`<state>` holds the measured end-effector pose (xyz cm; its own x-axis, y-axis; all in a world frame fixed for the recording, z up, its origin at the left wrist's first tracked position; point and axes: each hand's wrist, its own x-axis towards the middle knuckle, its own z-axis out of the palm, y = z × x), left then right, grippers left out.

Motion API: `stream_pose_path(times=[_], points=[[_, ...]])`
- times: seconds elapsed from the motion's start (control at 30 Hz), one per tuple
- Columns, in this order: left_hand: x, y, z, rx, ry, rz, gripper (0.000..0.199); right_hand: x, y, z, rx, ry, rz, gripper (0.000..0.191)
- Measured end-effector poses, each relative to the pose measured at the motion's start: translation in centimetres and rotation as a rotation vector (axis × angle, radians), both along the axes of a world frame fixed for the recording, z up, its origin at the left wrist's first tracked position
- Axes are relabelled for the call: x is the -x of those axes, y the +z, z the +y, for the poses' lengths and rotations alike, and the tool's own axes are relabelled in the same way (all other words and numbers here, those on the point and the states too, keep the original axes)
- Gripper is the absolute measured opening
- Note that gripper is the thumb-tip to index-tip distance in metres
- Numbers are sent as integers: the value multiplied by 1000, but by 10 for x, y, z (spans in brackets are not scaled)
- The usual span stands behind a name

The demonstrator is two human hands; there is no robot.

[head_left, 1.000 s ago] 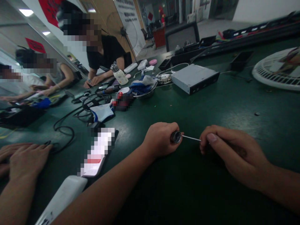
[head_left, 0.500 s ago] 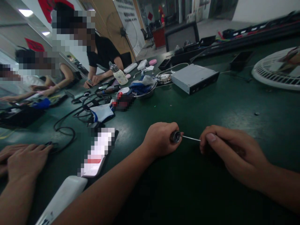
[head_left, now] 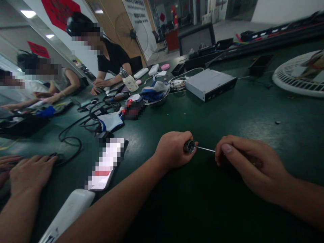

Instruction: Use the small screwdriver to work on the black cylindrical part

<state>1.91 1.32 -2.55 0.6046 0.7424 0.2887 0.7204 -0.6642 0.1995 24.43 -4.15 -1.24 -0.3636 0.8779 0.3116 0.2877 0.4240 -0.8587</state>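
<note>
My left hand [head_left: 170, 150] is closed round a dark, round-ended cylindrical part [head_left: 189, 146], whose ringed, hollow-looking end faces right. Most of that part is hidden in my fist. My right hand [head_left: 249, 165] is curled, thumb on top, round a screwdriver [head_left: 205, 149] with a thin metal shaft. Its handle is mostly covered by my palm and fingers. The shaft runs left to the edge of the dark part; whether its tip touches or goes in, I cannot tell. Both hands are low over the dark green table [head_left: 157, 128].
To the left lie a lit phone [head_left: 107, 165] and a white elongated device [head_left: 69, 214], near a co-worker's hand [head_left: 31, 175]. Cables, a cloth-filled bowl [head_left: 155, 96] and a disc drive [head_left: 211, 84] are farther back. A white fan grille [head_left: 298, 76] lies right. Several people sit at the far left.
My hands and the screwdriver have barely moved. The co-worker's hands at the left edge have shifted slightly, and the person in black across the table has moved their head and hands.
</note>
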Motion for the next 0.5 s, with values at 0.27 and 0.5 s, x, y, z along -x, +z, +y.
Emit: stream_pose_path(times=[0.27, 0.5], points=[[0, 0, 0, 7, 31, 11, 19, 0, -1, -2, -6, -36, -33, 23], [-1, 1, 0, -2, 24, 9, 18, -1, -4, 1, 74, 70, 9, 23]])
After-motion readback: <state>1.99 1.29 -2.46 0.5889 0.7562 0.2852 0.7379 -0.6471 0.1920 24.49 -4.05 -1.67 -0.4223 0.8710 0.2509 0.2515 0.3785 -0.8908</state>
